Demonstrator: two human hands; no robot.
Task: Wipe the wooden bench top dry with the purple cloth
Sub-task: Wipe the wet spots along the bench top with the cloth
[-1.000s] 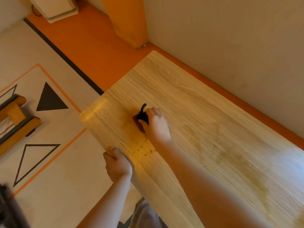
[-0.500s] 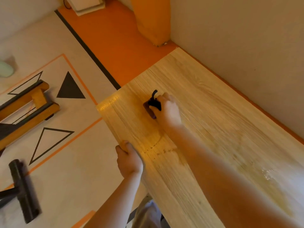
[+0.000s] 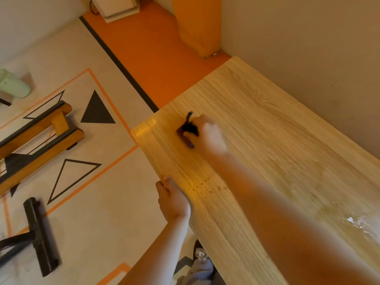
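1. Two bare hands in view. The right hand (image 3: 211, 136) reaches out over a long pale wood-grain counter (image 3: 277, 140); hand and forearm are motion-blurred.
2. Right grip: fingers curled down and clamped on a small bunched dark purple cloth (image 3: 188, 131). The cloth lies pressed on the counter near its far end, closer to the floor-side edge than to the wall. A dark tab of it sticks up beyond the fingers (exact finger placement is lost in the blur).
3. Left hand (image 3: 174, 199): grip closed on the counter's floor-side long edge, fingers hooked over it, back of the hand towards the camera.
4. Surface: a curved row of small water droplets (image 3: 207, 187) sits between the two hands, just beside the left one. A glistening wet patch (image 3: 357, 223) lies at the right of the frame, well apart from the cloth.
5. The counter's other long side runs along a plain beige wall (image 3: 298, 48). A broad orange pillar (image 3: 197, 23) stands against that wall beyond the counter's end.
6. Floor: an orange floor strip (image 3: 148, 48) and pale flooring with a solid black triangle (image 3: 96, 111) and an outlined triangle (image 3: 70, 177).
7. On the floor at left: a low wooden frame with dark rails (image 3: 41, 136), a black long-headed floor tool (image 3: 41, 237), and a pale green object (image 3: 12, 85) (identity unclear).
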